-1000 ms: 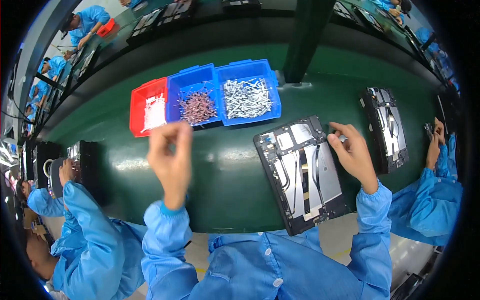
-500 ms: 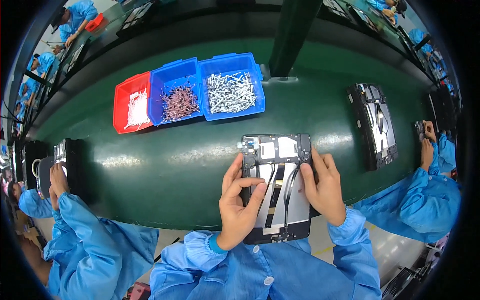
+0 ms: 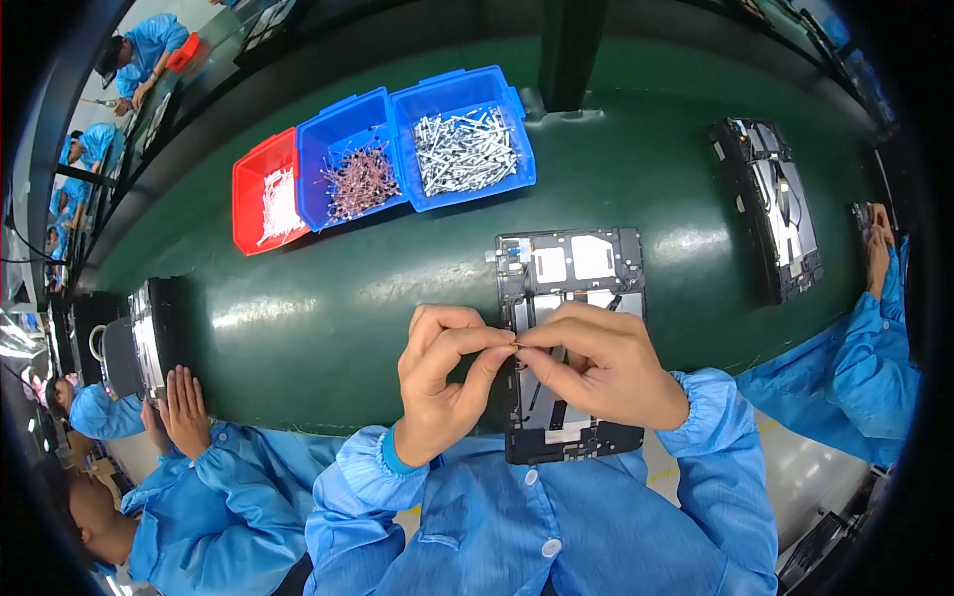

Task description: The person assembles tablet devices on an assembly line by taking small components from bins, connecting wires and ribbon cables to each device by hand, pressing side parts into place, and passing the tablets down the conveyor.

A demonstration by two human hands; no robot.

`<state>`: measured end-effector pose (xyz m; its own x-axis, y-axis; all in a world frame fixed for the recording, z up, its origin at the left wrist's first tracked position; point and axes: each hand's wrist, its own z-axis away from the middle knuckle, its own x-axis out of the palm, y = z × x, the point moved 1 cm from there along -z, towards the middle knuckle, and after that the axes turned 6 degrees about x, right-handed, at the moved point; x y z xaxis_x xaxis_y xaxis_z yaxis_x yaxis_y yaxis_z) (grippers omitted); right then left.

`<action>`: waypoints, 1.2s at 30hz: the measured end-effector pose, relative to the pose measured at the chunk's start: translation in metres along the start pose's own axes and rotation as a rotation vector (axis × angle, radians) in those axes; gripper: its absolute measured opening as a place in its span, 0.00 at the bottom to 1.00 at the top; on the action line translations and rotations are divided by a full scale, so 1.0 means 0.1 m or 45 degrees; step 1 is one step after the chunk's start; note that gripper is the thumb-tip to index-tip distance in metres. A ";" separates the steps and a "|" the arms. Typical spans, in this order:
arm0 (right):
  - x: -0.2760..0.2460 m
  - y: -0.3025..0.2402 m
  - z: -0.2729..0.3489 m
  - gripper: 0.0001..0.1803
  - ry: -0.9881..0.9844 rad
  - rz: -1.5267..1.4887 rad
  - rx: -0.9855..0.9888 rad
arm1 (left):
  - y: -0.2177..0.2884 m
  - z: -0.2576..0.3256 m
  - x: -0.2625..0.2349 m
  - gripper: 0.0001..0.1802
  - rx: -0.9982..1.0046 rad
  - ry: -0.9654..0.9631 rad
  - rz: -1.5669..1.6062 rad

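An opened tablet-like device (image 3: 628, 260) lies on the green table in front of me, its inside facing up, with black frame parts, pale panels and dark cables. Over its left part my left hand (image 3: 437, 372) and my right hand (image 3: 611, 363) meet, thumbs and index fingertips pinched together. Between the fingertips is a tiny brownish piece (image 3: 515, 345), too small to name. My right hand hides much of the device's middle.
Beyond the device stand a red bin (image 3: 245, 211) of small white pieces, a blue bin (image 3: 336, 121) of thin reddish wired parts and another blue bin (image 3: 447, 91) of silvery pieces. Stacked devices (image 3: 765, 209) lie to the right. Co-workers sit either side; one's hand (image 3: 184, 412) is at left.
My right hand has left the device's right edge and moved left to meet my left hand's fingertips. The whole view has shifted slightly. The left co-worker's hands have moved down.
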<state>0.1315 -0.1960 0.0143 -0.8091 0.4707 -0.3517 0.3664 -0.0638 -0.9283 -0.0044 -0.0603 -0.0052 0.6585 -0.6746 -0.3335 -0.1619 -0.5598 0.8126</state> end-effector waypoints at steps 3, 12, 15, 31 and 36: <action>0.04 -0.01 0.00 0.08 0.166 0.059 -0.094 | -0.01 -0.01 -0.02 0.14 0.114 -0.008 -0.211; 0.05 0.11 -0.13 0.08 0.123 0.122 -0.172 | -0.04 -0.08 -0.12 0.16 0.303 -0.208 -0.576; 0.08 0.24 -0.17 0.08 0.158 0.266 -0.251 | -0.10 -0.10 -0.08 0.15 0.150 -0.253 -0.559; 0.09 0.33 -0.24 0.04 0.146 0.463 -0.167 | -0.38 -0.28 -0.10 0.07 -1.089 -0.351 0.627; 0.07 0.33 -0.24 0.05 0.130 0.478 -0.175 | -0.36 -0.29 -0.09 0.07 -1.131 -0.372 0.523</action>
<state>0.1484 -0.1735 -0.0156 -0.5605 0.5226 -0.6424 0.6906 -0.1331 -0.7109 0.0170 -0.0199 -0.0174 0.4509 -0.8915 0.0441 0.3468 0.2204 0.9117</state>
